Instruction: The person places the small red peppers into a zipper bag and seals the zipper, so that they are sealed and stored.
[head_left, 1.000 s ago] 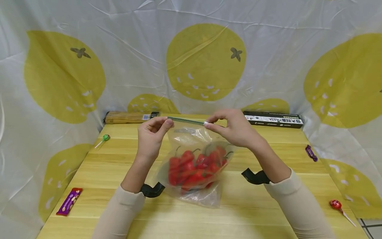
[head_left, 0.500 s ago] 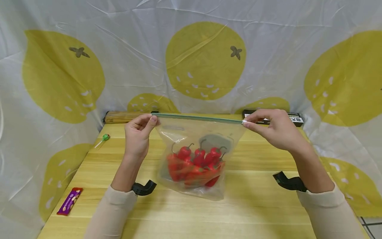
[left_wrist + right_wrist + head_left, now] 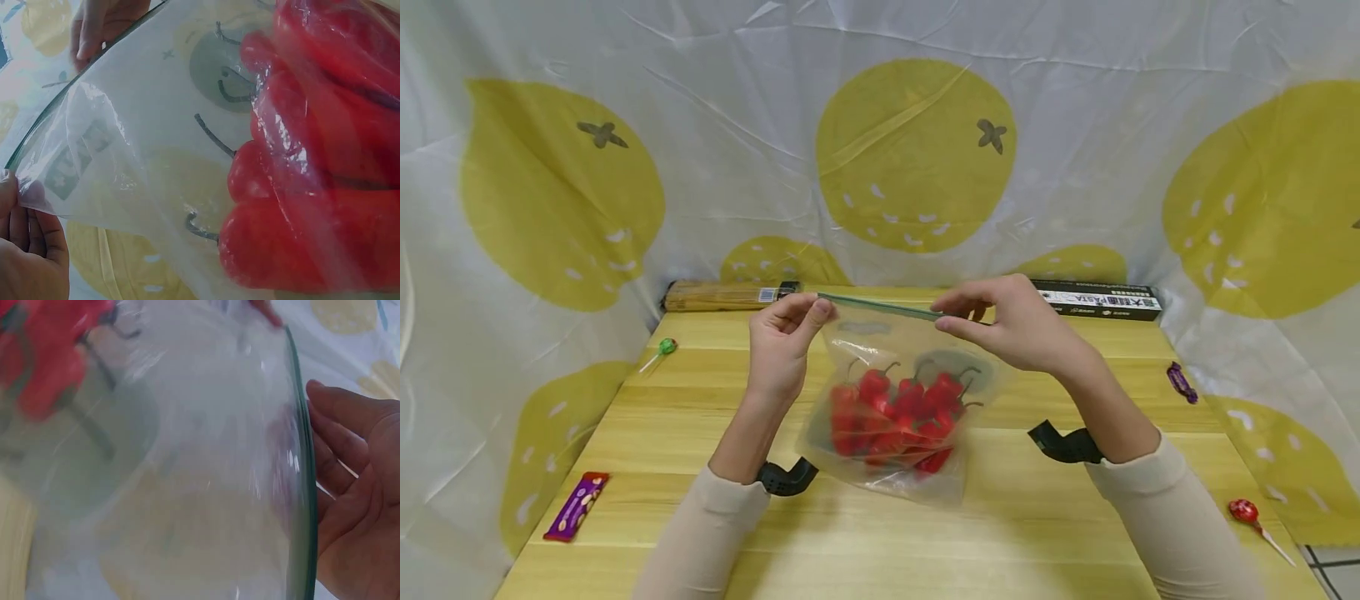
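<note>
A clear zip bag [image 3: 880, 333] with a green strip along its top hangs upright between my two hands. Several red peppers [image 3: 872, 417] with dark stems lie in its lower part; up close they fill the right side of the left wrist view [image 3: 300, 169]. My left hand [image 3: 782, 337] pinches the left end of the strip between thumb and fingers. Farther right, my right hand [image 3: 1007, 321] has thumb and fingers at the green strip [image 3: 306, 475], part of which runs on past the fingertips. In the right wrist view, the bag partly veils those fingers.
Behind the hands lie a long tan packet [image 3: 722, 296] and a black-and-white pasta box [image 3: 1097, 300]. A green lollipop [image 3: 666, 346] and purple bar [image 3: 577, 506] are at left, a purple sweet [image 3: 1182, 382] and red lollipop [image 3: 1243, 512] at right. A lemon-patterned cloth [image 3: 737, 150] stands behind.
My right hand first moved right along the strip, with a white piece at its fingertips, then came back left. My left hand went slightly left and returned, still pinching its end.
</note>
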`<state>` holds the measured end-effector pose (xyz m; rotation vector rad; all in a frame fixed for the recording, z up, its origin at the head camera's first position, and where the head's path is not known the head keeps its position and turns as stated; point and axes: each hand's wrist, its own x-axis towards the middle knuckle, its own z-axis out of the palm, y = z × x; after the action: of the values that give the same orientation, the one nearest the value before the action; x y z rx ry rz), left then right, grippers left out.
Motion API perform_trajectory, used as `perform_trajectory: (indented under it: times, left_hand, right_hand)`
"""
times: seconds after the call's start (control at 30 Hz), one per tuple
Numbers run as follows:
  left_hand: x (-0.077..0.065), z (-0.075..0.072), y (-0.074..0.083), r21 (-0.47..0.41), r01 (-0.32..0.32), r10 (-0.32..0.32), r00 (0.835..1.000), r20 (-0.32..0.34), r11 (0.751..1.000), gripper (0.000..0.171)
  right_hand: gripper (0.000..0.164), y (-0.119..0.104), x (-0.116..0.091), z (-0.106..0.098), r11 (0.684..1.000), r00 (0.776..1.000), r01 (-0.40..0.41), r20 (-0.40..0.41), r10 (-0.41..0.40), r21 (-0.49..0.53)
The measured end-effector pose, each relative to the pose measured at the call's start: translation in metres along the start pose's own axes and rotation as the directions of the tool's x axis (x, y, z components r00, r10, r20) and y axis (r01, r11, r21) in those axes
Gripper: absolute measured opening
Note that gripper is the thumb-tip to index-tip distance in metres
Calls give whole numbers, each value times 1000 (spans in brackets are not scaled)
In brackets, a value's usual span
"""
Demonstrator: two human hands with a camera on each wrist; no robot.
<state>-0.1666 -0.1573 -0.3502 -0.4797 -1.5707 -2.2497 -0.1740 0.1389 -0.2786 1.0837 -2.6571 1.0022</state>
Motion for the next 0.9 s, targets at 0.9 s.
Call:
perform_trajectory:
  times: [0.9]
  left_hand:
    - [-54,-95,-95,536,363,-577,755,310,762,58]
  right_hand:
    - [14,15,-39,-8,970,955,-27,-280,97,243]
